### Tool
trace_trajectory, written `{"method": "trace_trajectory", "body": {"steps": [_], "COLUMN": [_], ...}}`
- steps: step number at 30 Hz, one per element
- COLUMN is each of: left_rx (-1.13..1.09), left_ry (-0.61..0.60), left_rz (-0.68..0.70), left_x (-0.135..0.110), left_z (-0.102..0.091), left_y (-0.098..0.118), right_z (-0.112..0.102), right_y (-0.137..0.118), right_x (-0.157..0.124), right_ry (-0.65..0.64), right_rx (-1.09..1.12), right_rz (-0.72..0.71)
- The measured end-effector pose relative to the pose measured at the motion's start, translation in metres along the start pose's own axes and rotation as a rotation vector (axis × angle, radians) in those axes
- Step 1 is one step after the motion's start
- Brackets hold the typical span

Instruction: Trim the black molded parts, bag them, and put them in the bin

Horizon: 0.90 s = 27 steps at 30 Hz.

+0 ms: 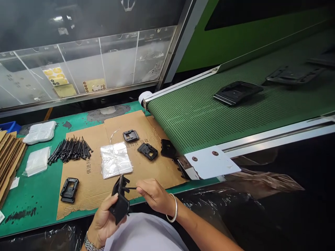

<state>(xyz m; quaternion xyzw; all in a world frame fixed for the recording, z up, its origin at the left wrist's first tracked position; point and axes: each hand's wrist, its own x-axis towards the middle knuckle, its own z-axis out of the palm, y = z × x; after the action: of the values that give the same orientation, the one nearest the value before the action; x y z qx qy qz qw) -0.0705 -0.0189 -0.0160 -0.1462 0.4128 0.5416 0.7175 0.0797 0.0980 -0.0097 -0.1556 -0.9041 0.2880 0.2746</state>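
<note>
My left hand (pixel 103 219) grips a black plastic frame part (pixel 120 200) edge-on, just over the near edge of the table. My right hand (pixel 154 195) pinches a thin black pin (pixel 131 188) whose tip touches the side of that part. A silver bangle (pixel 174 208) circles my right wrist. A pile of the same black pins (pixel 70 150) lies on the cardboard sheet (pixel 91 188) to the left. Clear plastic bags (pixel 115 159) are stacked at the cardboard's middle.
Loose black frame parts lie on the cardboard (pixel 69 189) (pixel 131 135) (pixel 148 151) (pixel 168 148). A green conveyor belt (pixel 199 115) rises to the right, carrying larger black parts (pixel 237 92) (pixel 293 74). White bag packs (pixel 40 132) (pixel 37 161) and stacked cardboard (pixel 9 160) sit at left.
</note>
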Motion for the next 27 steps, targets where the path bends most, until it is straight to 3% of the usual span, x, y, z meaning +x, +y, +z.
{"method": "trace_trajectory", "body": {"steps": [5,10,15,21,24,27], "left_rx": [0.094,0.166,0.161,0.144,0.135,0.145], "left_ry": [-0.037,-0.109,-0.124,-0.045,-0.008,0.004], "left_rz": [0.192,0.226,0.214,0.162,0.215,0.3], "left_x": [0.006,0.007,0.009,0.012,0.013,0.014], "left_z": [0.018,0.032,0.036,0.032,0.031,0.033], "left_y": [0.002,0.0,-0.002,-0.002,-0.003,-0.007], "right_z": [-0.007,-0.009,-0.01,-0.017,-0.018,-0.016], "right_y": [-0.003,-0.003,0.001,0.005,0.002,-0.003], "right_x": [0.003,0.008,0.007,-0.007,-0.013,-0.013], "right_ry": [-0.039,-0.041,-0.058,-0.174,-0.181,-0.121], "right_rx": [-0.041,-0.105,-0.103,-0.05,0.007,0.045], "right_rz": [-0.184,-0.279,-0.317,-0.377,-0.376,-0.284]}}
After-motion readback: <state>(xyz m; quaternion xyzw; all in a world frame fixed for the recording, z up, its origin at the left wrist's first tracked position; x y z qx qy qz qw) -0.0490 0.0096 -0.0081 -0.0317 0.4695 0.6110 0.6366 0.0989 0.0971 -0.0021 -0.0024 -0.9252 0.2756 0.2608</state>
